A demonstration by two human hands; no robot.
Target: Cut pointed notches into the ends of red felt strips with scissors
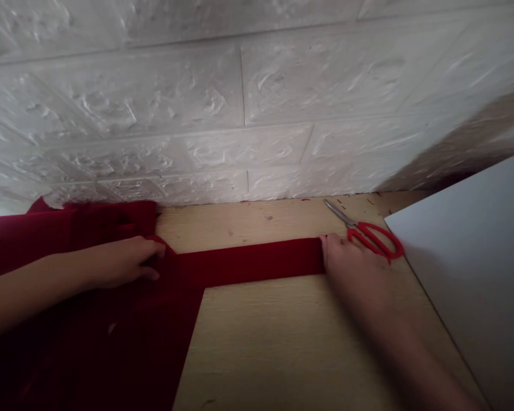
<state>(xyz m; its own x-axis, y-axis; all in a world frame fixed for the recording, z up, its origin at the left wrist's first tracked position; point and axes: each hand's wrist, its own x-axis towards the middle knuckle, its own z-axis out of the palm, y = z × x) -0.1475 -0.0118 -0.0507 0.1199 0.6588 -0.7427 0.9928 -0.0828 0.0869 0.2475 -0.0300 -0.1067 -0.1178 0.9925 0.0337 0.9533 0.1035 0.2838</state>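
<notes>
Strip lies straight across the table, its end grasped in the right hand beside the scissors; the left hand — thumb and fingers parted — is over the cloth.

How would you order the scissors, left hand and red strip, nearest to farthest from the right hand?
1. Red strip: its end is in the right hand.
2. Scissors: just beyond the hand.
3. Left hand: well off to the left.
</notes>
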